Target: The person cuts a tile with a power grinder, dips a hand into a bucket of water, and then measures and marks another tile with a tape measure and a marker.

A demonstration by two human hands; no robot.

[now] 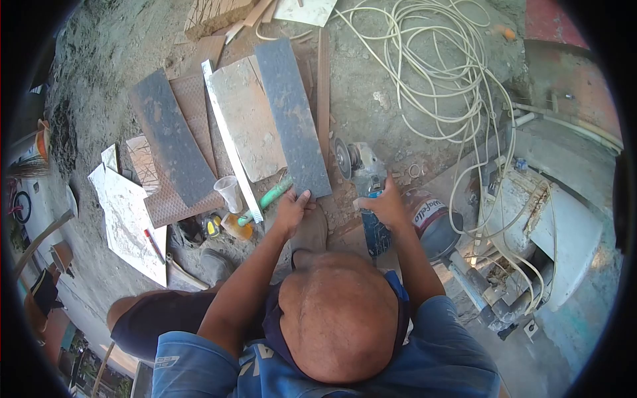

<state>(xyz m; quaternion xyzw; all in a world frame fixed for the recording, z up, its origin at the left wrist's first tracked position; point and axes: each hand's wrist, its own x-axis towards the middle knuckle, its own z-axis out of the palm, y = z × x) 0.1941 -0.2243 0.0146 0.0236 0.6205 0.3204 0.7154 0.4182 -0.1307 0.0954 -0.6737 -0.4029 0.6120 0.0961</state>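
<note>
right grip half hides grinder; left grip on tile

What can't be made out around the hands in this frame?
Head view:
- Switch of the angle grinder: covered by the right hand.
- Grinder disc: seen nearly edge-on, so it is unclear whether it is spinning or still.
- Near edge of the dark tile: partly under the left hand.
- Label of the red can: partly behind the right forearm, unreadable.

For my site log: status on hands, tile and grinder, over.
Left hand pressing dark tile strip. Right hand gripping angle grinder, disc beside tile edge. White cable coiled close by.
</note>
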